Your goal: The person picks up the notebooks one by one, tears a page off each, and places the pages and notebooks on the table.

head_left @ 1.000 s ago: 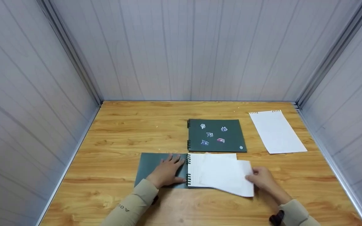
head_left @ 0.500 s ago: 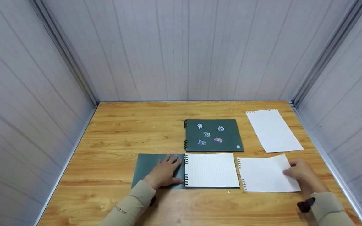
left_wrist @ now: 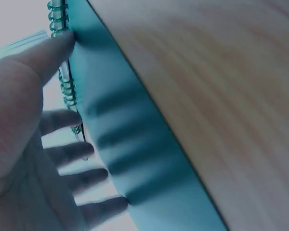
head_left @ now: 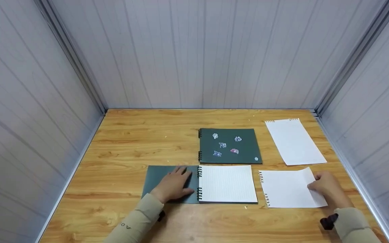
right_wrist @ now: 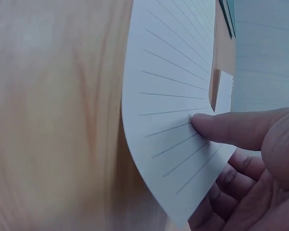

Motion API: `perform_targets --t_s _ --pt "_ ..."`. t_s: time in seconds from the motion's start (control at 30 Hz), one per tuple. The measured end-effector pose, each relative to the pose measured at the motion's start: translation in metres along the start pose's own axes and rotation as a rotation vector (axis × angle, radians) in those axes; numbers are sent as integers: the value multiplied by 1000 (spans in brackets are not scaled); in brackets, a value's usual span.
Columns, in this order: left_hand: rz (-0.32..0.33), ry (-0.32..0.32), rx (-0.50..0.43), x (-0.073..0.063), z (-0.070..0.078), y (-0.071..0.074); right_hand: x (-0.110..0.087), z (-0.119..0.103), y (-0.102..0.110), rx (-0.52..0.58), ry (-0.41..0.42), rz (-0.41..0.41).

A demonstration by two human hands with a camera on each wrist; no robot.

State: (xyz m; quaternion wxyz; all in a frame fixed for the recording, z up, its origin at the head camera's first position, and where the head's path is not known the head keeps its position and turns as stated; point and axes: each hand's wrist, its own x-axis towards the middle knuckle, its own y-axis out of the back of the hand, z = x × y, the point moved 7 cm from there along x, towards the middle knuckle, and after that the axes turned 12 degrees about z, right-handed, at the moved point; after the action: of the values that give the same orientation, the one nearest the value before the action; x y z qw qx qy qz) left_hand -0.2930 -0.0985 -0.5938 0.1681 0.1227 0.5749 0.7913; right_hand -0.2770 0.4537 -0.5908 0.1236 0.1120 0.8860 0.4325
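Observation:
An open spiral notebook lies near the front of the table, its dark green cover folded out to the left and a lined page uppermost. On that cover rests my left hand, fingers spread and fairly straight, the thumb close to the spiral binding. To the right of the notebook is a torn-out lined sheet with a ragged holed left edge. My right hand pinches its right end, thumb on top and fingers beneath, so this end curves up off the table, as the right wrist view shows.
Behind the open notebook lies a closed dark green notebook with several small stickers. Another torn-out sheet lies at the back right. Small paper scraps dot the wooden table. Panel walls stand at the back and both sides.
The right hand has carried the loose sheet rightward off the notebook to the table beside it, exposing the lined page. The left hand has stayed on the cover, shifting slightly.

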Motion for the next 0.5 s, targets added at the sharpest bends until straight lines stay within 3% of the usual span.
perform_targets --t_s 0.2,0.5 --pt "113 143 60 -13 -20 17 -4 0 0 -16 -9 17" --pt "126 348 164 -45 -45 30 -11 2 4 -169 -34 -9"
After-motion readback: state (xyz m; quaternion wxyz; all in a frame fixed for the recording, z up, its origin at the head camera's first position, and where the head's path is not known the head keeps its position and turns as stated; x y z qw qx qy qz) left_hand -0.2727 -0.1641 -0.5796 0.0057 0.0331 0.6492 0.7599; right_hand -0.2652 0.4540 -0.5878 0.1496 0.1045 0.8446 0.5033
